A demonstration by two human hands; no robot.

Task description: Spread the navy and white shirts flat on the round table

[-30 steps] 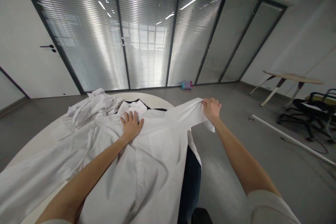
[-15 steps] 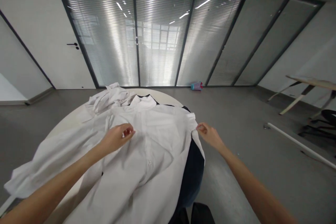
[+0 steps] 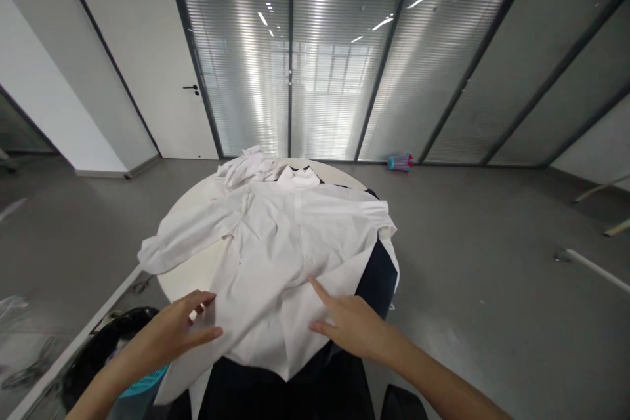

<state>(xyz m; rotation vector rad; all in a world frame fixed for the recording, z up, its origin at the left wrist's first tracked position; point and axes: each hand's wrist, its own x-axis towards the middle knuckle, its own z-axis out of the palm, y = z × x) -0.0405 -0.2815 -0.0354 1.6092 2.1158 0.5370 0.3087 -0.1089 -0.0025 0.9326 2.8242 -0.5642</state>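
A white button-up shirt [image 3: 275,236] lies spread front side up, collar at the far side, over a round table [image 3: 184,275]. Its hem hangs toward me past the near edge. By the shirt's lower left side is my left hand [image 3: 184,325], thumb and fingers apart, with nothing gripped. My right hand [image 3: 349,318] is over the lower right front, its index finger stretched toward the button strip and its thumb apart. Whether either hand presses on the cloth I cannot tell. Dark navy cloth [image 3: 381,275] shows from under the shirt on the right.
A crumpled white garment [image 3: 246,169] lies at the table's far left. Below on the left stands a bin with a black liner [image 3: 113,335]. A blue and pink basket [image 3: 399,163] lies by the glass wall. A white bar [image 3: 598,269] is on the right.
Both hands have come back toward me, from the chest and right sleeve to the lower part of the shirt. Their fingers have spread. The view has turned left, and the left sleeve lies nearer the table's middle.
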